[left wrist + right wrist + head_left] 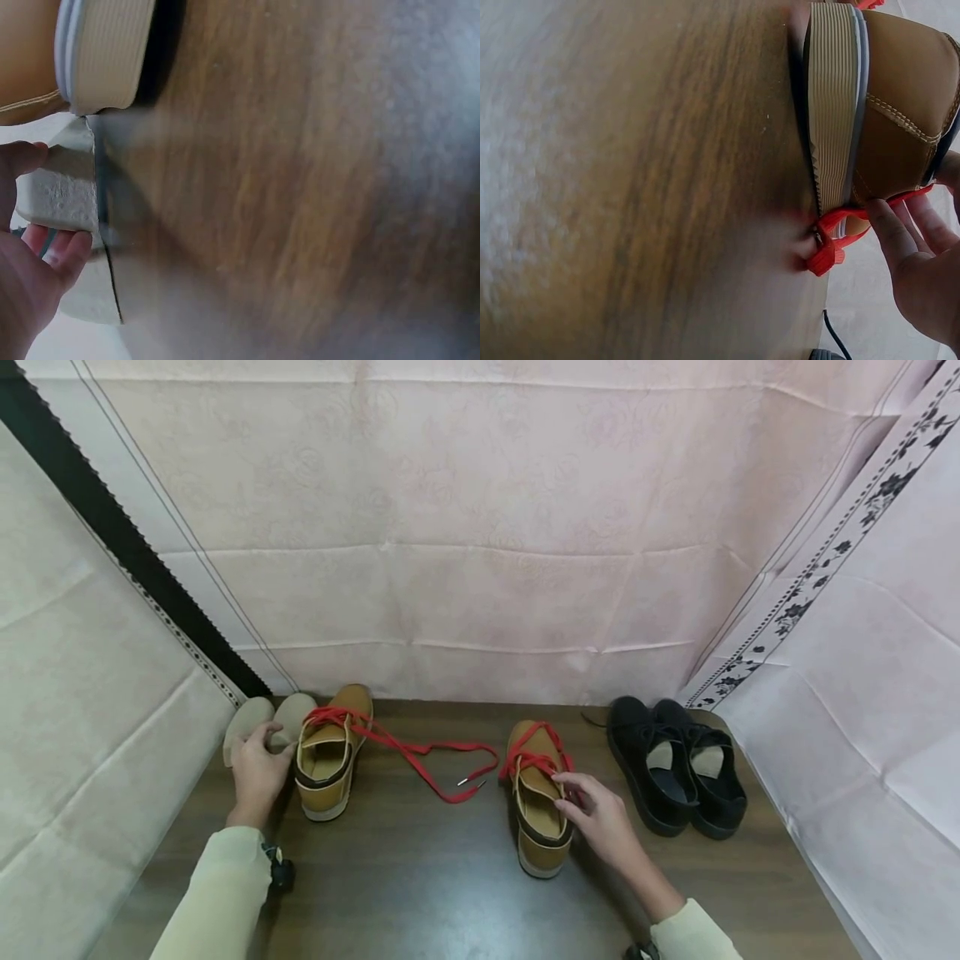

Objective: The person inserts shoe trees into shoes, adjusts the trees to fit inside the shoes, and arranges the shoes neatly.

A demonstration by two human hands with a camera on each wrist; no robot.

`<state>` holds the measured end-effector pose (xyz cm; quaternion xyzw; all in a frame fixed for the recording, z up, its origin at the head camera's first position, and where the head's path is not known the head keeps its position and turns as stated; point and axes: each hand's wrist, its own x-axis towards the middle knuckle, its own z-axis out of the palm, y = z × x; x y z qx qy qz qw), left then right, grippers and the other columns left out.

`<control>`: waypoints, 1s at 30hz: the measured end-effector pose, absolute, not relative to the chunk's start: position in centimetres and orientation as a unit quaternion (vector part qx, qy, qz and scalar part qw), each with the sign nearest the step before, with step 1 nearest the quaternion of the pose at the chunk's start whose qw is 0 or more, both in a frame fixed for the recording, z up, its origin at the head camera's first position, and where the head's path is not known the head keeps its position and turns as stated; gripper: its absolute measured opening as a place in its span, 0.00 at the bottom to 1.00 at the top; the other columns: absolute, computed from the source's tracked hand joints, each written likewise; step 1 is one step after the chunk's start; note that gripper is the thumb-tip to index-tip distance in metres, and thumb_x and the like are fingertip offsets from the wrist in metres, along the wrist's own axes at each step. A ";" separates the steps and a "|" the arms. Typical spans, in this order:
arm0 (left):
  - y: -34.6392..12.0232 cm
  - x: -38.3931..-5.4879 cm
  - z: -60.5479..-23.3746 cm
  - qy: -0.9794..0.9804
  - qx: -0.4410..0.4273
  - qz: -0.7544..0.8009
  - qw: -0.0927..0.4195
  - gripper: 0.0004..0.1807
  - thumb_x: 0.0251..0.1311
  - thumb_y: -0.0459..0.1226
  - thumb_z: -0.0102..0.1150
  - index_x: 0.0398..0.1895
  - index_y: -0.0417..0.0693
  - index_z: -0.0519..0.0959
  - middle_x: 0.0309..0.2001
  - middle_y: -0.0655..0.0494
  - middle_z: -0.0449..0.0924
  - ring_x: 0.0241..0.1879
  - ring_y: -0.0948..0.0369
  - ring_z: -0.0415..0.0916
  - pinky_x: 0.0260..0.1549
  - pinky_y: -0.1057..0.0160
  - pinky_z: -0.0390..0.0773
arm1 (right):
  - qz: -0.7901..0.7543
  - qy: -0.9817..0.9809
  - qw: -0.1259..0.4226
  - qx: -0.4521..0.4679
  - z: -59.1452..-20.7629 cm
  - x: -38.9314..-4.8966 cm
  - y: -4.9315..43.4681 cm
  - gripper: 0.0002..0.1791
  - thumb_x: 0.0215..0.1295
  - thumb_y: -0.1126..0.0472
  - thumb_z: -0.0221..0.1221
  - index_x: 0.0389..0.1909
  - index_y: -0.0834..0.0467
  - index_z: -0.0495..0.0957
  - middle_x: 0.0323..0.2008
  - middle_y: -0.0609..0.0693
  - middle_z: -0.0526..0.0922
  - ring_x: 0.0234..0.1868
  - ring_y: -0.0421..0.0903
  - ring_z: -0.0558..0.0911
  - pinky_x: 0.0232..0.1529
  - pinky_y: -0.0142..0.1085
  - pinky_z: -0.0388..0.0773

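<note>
At the left, my left hand holds one of two light grey rounded pieces, which look like moulded shoe inserts. The thumb lies on one side of it and the fingers on the other. Just right of that hand stands a brown shoe with loose red laces trailing over the floor. My right hand grips the right side of a second brown shoe, thumb at its collar and fingers along the side by the laces. Red laces hang beside these fingers.
A pair of black shoes stands at the right by the side wall, a thin dark lace reaching left from it. The brown wood-look floor is bounded by cloth-covered walls at the back and on both sides.
</note>
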<state>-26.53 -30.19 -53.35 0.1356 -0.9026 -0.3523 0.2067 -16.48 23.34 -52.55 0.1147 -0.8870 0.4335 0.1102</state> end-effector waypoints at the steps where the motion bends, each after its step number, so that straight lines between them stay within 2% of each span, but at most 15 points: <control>1: -30.2 -26.5 -53.2 -0.902 0.135 -0.351 0.213 0.20 0.61 0.33 0.69 0.56 0.40 0.80 0.51 0.29 0.68 0.57 0.34 0.65 0.53 0.34 0.70 | 0.434 -0.887 0.111 0.115 -52.6 -16.5 23.4 0.21 0.62 0.65 0.72 0.55 0.48 0.83 0.54 0.49 0.85 0.52 0.49 0.86 0.53 0.49 0.84; 7: -30.1 -26.6 -52.2 -0.896 0.127 -0.348 0.246 0.20 0.59 0.34 0.71 0.55 0.40 0.81 0.52 0.29 0.69 0.57 0.34 0.66 0.58 0.36 0.68 | 0.429 -0.888 0.117 0.117 -52.6 -16.4 23.4 0.20 0.62 0.65 0.72 0.54 0.49 0.83 0.53 0.49 0.86 0.51 0.48 0.85 0.52 0.49 0.85; 15: -29.6 -25.9 -50.4 -0.888 0.119 -0.348 0.277 0.21 0.58 0.34 0.72 0.56 0.40 0.82 0.45 0.35 0.68 0.49 0.40 0.66 0.51 0.37 0.69 | 0.430 -0.887 0.116 0.118 -52.7 -16.3 23.4 0.20 0.62 0.66 0.71 0.54 0.50 0.83 0.52 0.50 0.86 0.51 0.48 0.85 0.52 0.49 0.85; 21: -29.3 -25.2 -49.0 -0.874 0.106 -0.355 0.314 0.20 0.56 0.32 0.72 0.53 0.38 0.83 0.42 0.37 0.67 0.45 0.44 0.64 0.42 0.47 0.66 | 0.428 -0.889 0.115 0.115 -52.6 -16.4 23.4 0.20 0.62 0.65 0.72 0.54 0.49 0.83 0.53 0.49 0.85 0.51 0.48 0.85 0.54 0.49 0.84; 26: -29.2 -24.7 -48.0 -0.868 0.105 -0.362 0.322 0.21 0.55 0.32 0.72 0.53 0.39 0.83 0.44 0.38 0.66 0.44 0.51 0.62 0.40 0.56 0.64 | 0.429 -0.890 0.108 0.109 -52.4 -16.5 23.3 0.20 0.62 0.64 0.72 0.54 0.48 0.83 0.53 0.49 0.85 0.52 0.49 0.85 0.54 0.50 0.84; 30: -29.0 -24.3 -47.2 -0.868 0.100 -0.362 0.325 0.21 0.54 0.31 0.72 0.53 0.39 0.83 0.40 0.41 0.66 0.39 0.55 0.60 0.37 0.60 0.62 | 0.428 -0.890 0.112 0.111 -52.5 -16.5 23.3 0.20 0.62 0.64 0.72 0.54 0.47 0.83 0.53 0.48 0.85 0.51 0.48 0.85 0.53 0.49 0.84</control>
